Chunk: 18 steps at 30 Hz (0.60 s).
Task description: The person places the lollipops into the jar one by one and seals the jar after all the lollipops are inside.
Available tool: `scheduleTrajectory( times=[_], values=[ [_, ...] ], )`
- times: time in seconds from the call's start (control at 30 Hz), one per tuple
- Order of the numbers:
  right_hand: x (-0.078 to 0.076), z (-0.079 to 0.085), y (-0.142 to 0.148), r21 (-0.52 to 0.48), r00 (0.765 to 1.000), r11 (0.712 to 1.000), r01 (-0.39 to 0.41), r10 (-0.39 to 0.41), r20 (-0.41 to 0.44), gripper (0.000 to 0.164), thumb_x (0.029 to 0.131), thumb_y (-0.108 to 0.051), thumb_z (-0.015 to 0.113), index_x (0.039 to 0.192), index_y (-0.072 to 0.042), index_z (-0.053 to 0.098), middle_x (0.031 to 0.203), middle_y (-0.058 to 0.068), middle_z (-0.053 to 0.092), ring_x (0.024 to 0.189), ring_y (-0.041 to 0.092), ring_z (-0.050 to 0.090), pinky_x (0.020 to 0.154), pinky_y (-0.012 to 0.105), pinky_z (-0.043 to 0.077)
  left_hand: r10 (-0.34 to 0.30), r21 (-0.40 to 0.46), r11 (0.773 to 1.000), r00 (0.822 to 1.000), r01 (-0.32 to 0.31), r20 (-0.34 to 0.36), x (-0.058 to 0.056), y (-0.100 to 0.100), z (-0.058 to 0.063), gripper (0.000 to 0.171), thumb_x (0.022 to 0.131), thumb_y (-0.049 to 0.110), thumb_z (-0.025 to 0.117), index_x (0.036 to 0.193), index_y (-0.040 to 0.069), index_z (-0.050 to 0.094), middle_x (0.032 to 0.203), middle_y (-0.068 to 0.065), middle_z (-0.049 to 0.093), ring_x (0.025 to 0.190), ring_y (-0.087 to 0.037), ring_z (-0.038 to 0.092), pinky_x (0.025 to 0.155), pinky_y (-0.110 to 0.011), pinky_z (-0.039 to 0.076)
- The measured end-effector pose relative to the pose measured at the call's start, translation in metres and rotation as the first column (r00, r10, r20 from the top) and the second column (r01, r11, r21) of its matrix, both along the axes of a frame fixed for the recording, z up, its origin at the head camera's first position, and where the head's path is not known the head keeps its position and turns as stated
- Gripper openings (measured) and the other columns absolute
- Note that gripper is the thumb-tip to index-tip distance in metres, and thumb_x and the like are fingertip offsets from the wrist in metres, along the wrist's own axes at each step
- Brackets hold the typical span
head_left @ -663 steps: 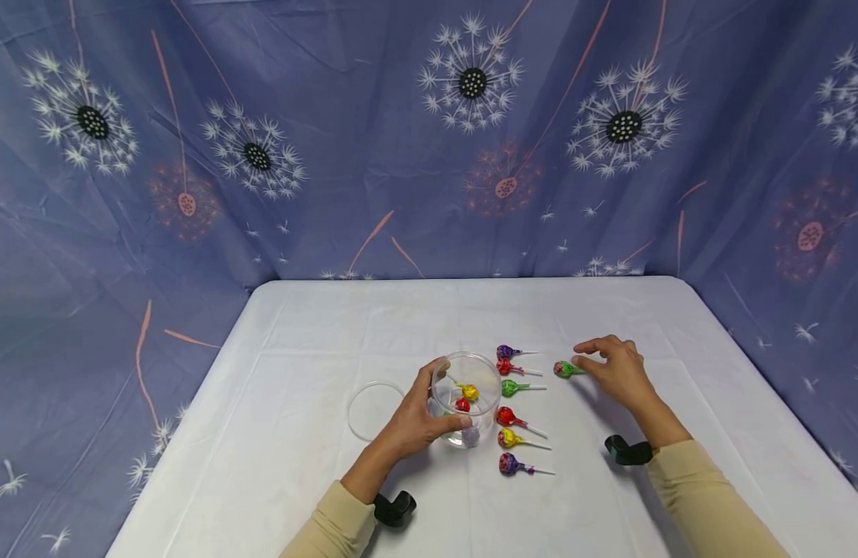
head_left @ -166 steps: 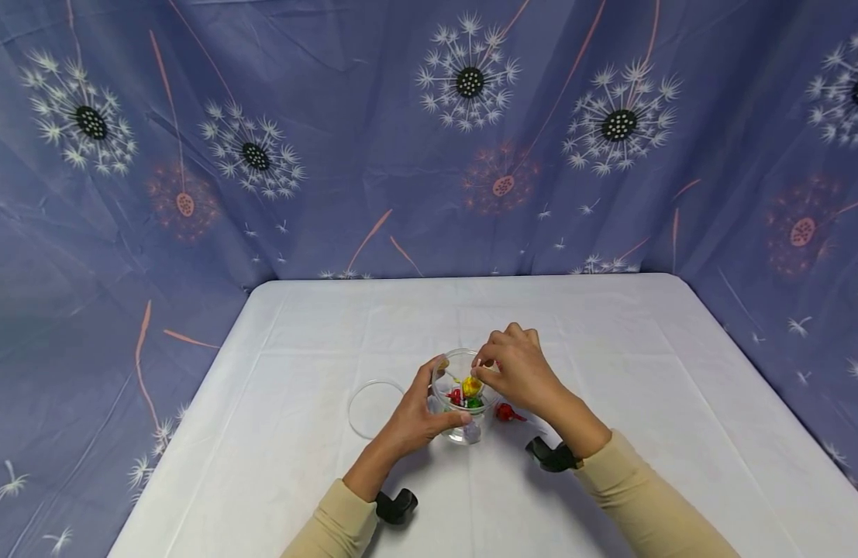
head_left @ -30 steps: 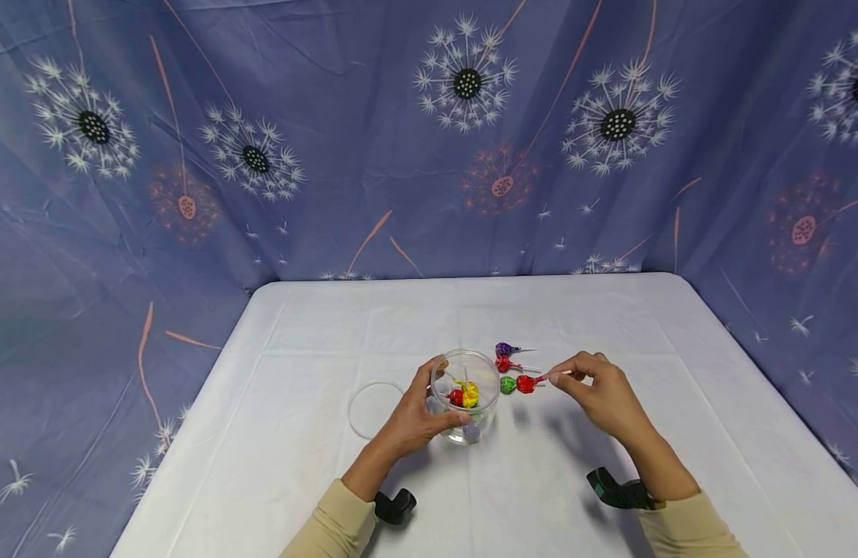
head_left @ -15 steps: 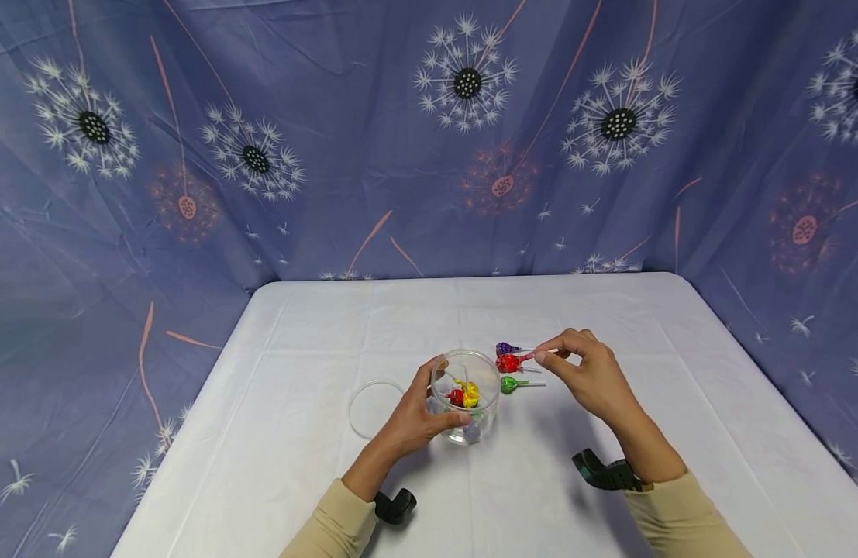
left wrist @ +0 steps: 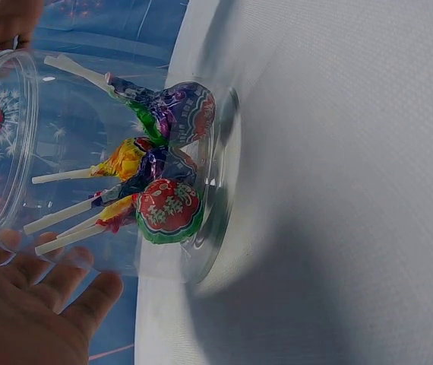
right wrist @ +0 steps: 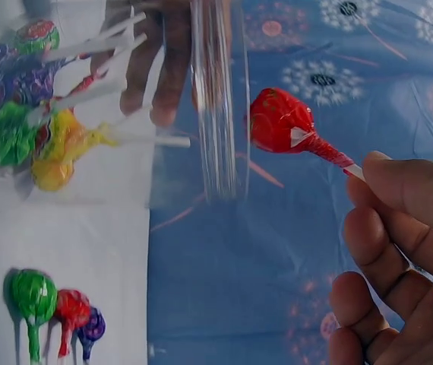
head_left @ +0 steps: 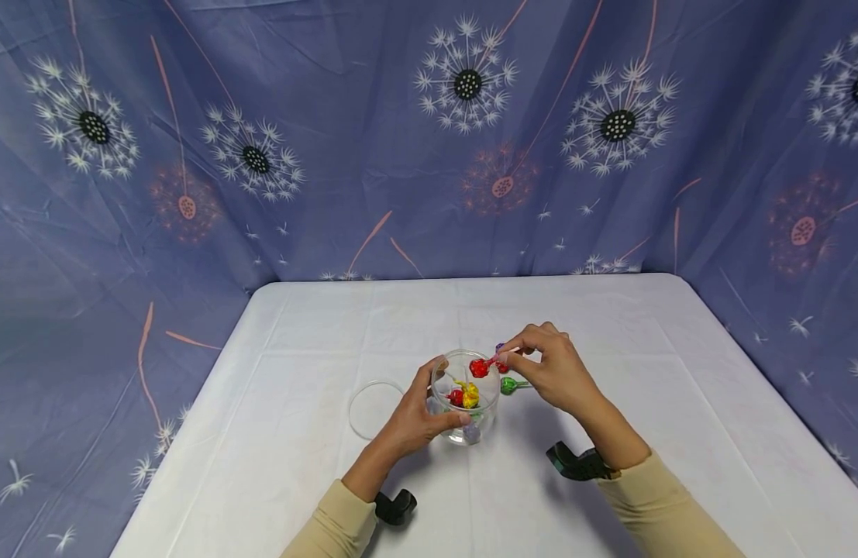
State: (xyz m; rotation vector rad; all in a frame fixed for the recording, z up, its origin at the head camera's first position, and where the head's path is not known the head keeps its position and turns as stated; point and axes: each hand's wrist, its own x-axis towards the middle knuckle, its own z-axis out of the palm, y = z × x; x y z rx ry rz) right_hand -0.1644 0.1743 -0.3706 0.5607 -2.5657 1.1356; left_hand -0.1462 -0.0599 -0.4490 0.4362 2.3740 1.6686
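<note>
My left hand (head_left: 418, 418) grips a clear round plastic jar (head_left: 490, 418), fingers and thumb around its side near the rim. Inside the jar, wrapped lollipops in several colours lie heaped at the bottom, including a yellow lollipop (right wrist: 64, 144) and a green lollipop (left wrist: 169, 213). My right hand (head_left: 550, 368) pinches a red lollipop (right wrist: 281, 122) by its white stick. Its red head points left, over the jar's open mouth in the head view and just outside the rim in the right wrist view.
To the jar's right on the white-covered table (head_left: 317, 333) lie a green lollipop (right wrist: 34, 295), a red lollipop (right wrist: 72, 308) and a purple lollipop (right wrist: 91, 325); my right hand partly hides them in the head view. A clear ring-shaped lid (head_left: 352, 422) lies left of the jar.
Over the last second my right hand has carried the red lollipop left to the jar's mouth. Since the oldest frame the row has shrunk and the jar has filled; my left hand stays put.
</note>
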Motion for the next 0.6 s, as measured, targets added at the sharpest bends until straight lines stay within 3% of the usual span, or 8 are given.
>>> scheduleTrajectory(
  times=[0.23,0.47,0.6],
  values=[
    [-0.003,0.001,-0.018,0.045,0.998,0.997,-0.055,0.056,-0.003,0.008,0.081,-0.027,0.073,0.083,-0.019,0.073,0.077,-0.009,0.063,0.077,0.011,0.045,0.074,0.033,0.025,-0.012,0.017,1.0,1.0,0.013,-0.013,0.0,-0.001,-0.001,0.094,0.074,0.041,0.078,0.147,0.025,0.021,0.151,-0.009,0.033,0.133,-0.03,0.041,0.111,-0.054,0.03],
    [-0.005,-0.003,-0.031,0.107,0.996,0.99,-0.088,0.089,-0.008,0.001,0.082,-0.019,0.072,0.081,-0.018,0.072,0.075,-0.011,0.062,0.077,0.017,0.046,0.076,0.034,0.026,-0.02,0.028,0.999,1.0,0.02,-0.02,-0.001,-0.001,-0.001,0.091,0.077,0.03,0.078,0.148,0.023,0.021,0.151,-0.01,0.033,0.131,-0.031,0.043,0.108,-0.052,0.033],
    [-0.007,-0.008,-0.038,0.132,0.995,0.987,-0.089,0.094,-0.037,0.006,0.078,-0.017,0.075,0.077,-0.02,0.071,0.073,-0.011,0.061,0.077,0.018,0.048,0.077,0.036,0.026,-0.028,0.028,0.999,1.0,0.028,-0.005,0.005,0.0,0.014,0.09,0.079,0.023,0.077,0.149,0.016,0.02,0.152,-0.015,0.031,0.129,-0.037,0.043,0.106,-0.051,0.035]
  ],
)
